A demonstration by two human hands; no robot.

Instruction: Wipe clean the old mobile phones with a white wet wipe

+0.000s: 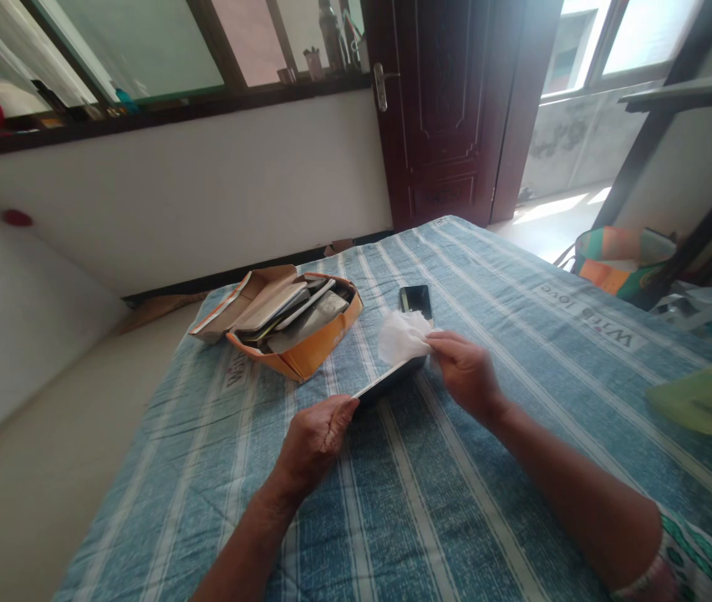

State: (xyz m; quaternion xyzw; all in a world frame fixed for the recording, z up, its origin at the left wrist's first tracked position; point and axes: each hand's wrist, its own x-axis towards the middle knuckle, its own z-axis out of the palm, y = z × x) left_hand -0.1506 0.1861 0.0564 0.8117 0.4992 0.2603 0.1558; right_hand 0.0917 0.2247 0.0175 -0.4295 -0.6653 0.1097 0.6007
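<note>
My left hand (318, 439) is closed on the near end of a dark, flat phone (389, 381), which is tilted above the bed with its pale edge up. A crumpled white tissue (403, 334) is pinched in the fingers of my right hand (465, 368), at the phone's far end. The tissue hides part of that end. Just beyond it, a second phone (416, 299) with a dark screen lies on the bedcover, partly covered from view. To the left stands an open orange cardboard box (318, 351), filled with several flat devices.
Blue striped cloth (469, 510) covers the bed. A yellow-green translucent item (707, 391) lies at the right edge. Beyond the bed are a dark red door (450, 109), a colourful bag (619, 255) and a windowsill (205, 107) holding small items.
</note>
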